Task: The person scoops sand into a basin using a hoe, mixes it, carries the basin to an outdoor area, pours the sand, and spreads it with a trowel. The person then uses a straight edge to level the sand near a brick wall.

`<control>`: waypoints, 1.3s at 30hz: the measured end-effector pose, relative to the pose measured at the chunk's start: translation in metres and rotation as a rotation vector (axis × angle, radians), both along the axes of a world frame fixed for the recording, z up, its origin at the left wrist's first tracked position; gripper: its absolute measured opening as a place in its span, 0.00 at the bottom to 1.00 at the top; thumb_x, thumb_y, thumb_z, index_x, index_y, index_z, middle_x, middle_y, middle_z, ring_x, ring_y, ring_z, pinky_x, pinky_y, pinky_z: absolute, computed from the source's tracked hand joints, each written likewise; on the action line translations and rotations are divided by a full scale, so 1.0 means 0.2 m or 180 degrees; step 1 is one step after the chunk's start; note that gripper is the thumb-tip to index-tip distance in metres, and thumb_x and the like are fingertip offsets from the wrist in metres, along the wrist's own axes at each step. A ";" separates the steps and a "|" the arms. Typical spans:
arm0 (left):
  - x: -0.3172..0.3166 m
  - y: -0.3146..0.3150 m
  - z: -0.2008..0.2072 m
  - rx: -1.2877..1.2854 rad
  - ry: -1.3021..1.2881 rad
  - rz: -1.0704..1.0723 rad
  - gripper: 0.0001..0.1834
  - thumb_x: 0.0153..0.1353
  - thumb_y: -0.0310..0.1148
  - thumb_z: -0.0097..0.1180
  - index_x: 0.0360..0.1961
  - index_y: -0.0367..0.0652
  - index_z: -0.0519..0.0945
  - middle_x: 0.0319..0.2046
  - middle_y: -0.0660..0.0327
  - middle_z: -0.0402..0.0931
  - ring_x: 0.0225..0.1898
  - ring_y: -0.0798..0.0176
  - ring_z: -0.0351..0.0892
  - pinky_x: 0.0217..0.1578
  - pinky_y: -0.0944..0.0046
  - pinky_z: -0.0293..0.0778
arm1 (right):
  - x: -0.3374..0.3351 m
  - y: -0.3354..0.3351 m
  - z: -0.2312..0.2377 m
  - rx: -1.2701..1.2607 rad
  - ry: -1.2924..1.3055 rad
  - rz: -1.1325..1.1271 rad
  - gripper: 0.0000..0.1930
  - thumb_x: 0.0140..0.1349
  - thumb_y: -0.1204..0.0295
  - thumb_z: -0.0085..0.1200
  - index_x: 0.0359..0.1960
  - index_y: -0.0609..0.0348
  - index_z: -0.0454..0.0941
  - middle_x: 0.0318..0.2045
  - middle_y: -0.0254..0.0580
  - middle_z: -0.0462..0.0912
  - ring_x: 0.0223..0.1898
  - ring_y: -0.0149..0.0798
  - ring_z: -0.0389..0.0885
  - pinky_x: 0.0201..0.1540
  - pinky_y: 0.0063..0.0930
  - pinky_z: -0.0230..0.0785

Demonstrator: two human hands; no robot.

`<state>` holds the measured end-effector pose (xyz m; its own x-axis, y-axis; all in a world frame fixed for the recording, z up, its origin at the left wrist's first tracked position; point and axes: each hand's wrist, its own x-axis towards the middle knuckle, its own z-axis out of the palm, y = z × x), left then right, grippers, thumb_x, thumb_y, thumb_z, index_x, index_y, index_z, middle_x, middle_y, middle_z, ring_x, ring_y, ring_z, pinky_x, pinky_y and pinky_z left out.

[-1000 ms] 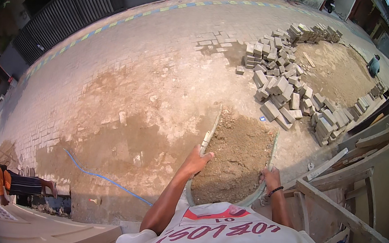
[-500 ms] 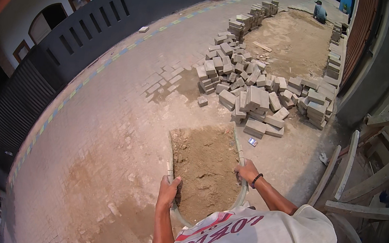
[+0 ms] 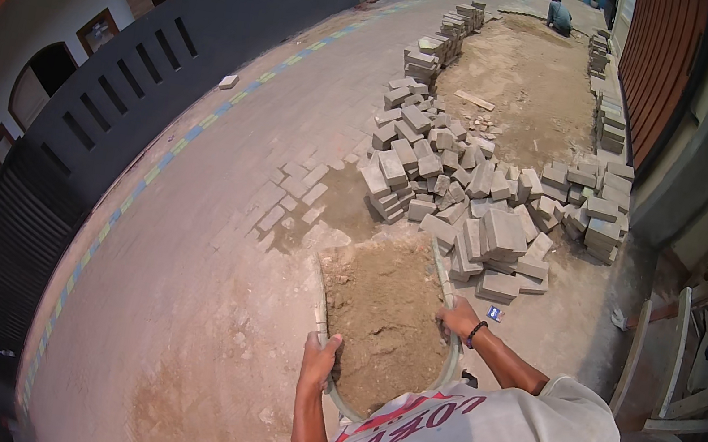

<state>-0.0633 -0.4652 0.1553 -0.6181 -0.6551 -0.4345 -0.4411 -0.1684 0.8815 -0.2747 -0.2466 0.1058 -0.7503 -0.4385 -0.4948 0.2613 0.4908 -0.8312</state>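
With left hand (image 3: pixel 319 361) and right hand (image 3: pixel 457 319) clamped on the tub rim (image 3: pixel 453 362), we had brought the sand (image 3: pixel 379 329) nearer the paver pile (image 3: pixel 479 179), apparently mid-haul.

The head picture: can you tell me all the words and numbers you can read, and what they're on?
White shirt: big dark-red letters across it, but I won't copy printed words out.
Small blue-and-white packet on the ground: any print is too small to read.
Sand-filled barrow: no writing that I can make out.
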 end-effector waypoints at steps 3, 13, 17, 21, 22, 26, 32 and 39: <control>-0.21 -0.39 0.02 0.0049 0.0068 -0.0159 0.20 0.57 0.34 0.56 0.42 0.28 0.67 0.36 0.51 0.73 0.37 0.61 0.72 0.37 0.61 0.71 | -0.16 -0.34 0.02 -0.0163 -0.0113 -0.0170 0.05 0.53 0.78 0.50 0.31 0.63 0.69 0.18 0.37 0.72 0.14 0.29 0.68 0.15 0.25 0.62; -0.82 -1.49 0.03 -0.0256 -0.0021 -0.0539 0.17 0.56 0.38 0.55 0.40 0.37 0.69 0.27 0.63 0.67 0.24 0.70 0.63 0.25 0.66 0.65 | -0.69 -1.33 0.04 -0.0139 -0.0203 -0.0377 0.05 0.52 0.79 0.49 0.30 0.64 0.69 0.19 0.40 0.74 0.14 0.30 0.70 0.15 0.26 0.64; -1.16 -1.92 -0.08 -0.0261 0.0053 -0.0582 0.18 0.57 0.37 0.55 0.43 0.37 0.69 0.27 0.64 0.68 0.24 0.70 0.63 0.25 0.66 0.65 | -1.03 -1.76 -0.14 -0.0188 -0.0100 -0.0468 0.04 0.52 0.79 0.49 0.30 0.65 0.70 0.19 0.39 0.75 0.14 0.30 0.71 0.15 0.26 0.64; -1.48 -2.43 -0.25 -0.0564 -0.0078 -0.0473 0.18 0.57 0.37 0.55 0.44 0.38 0.69 0.28 0.63 0.69 0.23 0.71 0.63 0.25 0.66 0.65 | -1.44 -2.30 -0.26 -0.0164 0.0331 -0.0255 0.04 0.52 0.78 0.50 0.29 0.65 0.71 0.18 0.37 0.73 0.14 0.31 0.71 0.15 0.26 0.63; -1.60 -2.48 -0.16 -0.0394 0.0065 -0.0482 0.18 0.56 0.36 0.55 0.45 0.38 0.69 0.29 0.63 0.69 0.24 0.71 0.63 0.25 0.66 0.65 | -1.58 -2.38 -0.32 -0.0052 0.0304 -0.0187 0.04 0.52 0.77 0.50 0.30 0.65 0.71 0.18 0.37 0.73 0.14 0.30 0.70 0.16 0.26 0.63; -1.95 -2.78 0.14 -0.0092 0.0219 -0.0370 0.17 0.56 0.35 0.55 0.43 0.37 0.69 0.29 0.62 0.69 0.26 0.71 0.63 0.26 0.68 0.65 | -1.93 -2.75 -0.15 0.0005 0.0262 -0.0214 0.05 0.52 0.76 0.51 0.30 0.64 0.71 0.19 0.36 0.73 0.14 0.29 0.69 0.15 0.26 0.63; -2.43 -3.40 -0.05 -0.0101 0.0032 -0.0501 0.16 0.58 0.36 0.55 0.42 0.37 0.69 0.30 0.63 0.69 0.25 0.72 0.63 0.26 0.69 0.65 | -2.35 -3.28 -0.06 0.0043 0.0153 -0.0330 0.13 0.51 0.69 0.53 0.34 0.68 0.71 0.20 0.47 0.78 0.19 0.39 0.78 0.23 0.32 0.70; -3.13 -4.20 -0.07 -0.0219 0.0283 -0.1063 0.20 0.58 0.35 0.54 0.48 0.36 0.68 0.33 0.64 0.70 0.26 0.73 0.63 0.26 0.70 0.65 | -2.79 -3.89 -0.05 -0.0182 0.0059 -0.0877 0.10 0.53 0.70 0.51 0.31 0.66 0.72 0.20 0.43 0.77 0.17 0.36 0.76 0.22 0.31 0.69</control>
<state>-0.6892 -1.3051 0.1408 -0.8366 -0.4364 -0.3313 -0.3829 0.0333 0.9232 -0.8321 -1.0245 0.0953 -0.8538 -0.2434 -0.4601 0.3629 0.3554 -0.8614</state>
